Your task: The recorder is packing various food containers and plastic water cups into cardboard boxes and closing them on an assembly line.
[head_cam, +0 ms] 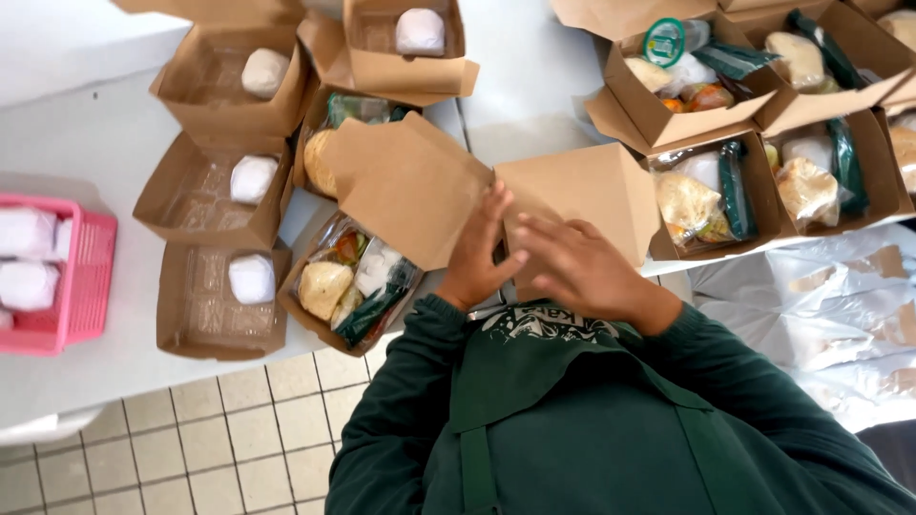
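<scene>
My left hand (482, 250) and right hand (582, 267) both rest on a brown cardboard box (572, 195) at the near edge of the white table (105, 143), directly in front of my chest. The box is closed. Its long axis runs left to right across my view, and its flat lid faces up and slightly toward me. The surface is plain, matte brown card with sharp creases; its contents are hidden.

My left hand is flat, fingers pressed together and pointing away from me, against the seam between this box and the raised flap (405, 186) of the neighbouring box. My right hand lies flat with fingers lightly spread, pointing left, pressing on the lid. Neither hand pinches anything.

Just left of the box, an open box (348, 281) shows wrapped food and greens. Further left, three open boxes (224, 300) each hold one white wrapped item. A pink basket (81, 286) with white wrapped items sits at the table's left edge. To the right, several open filled boxes (716, 195) stand in a row.
</scene>
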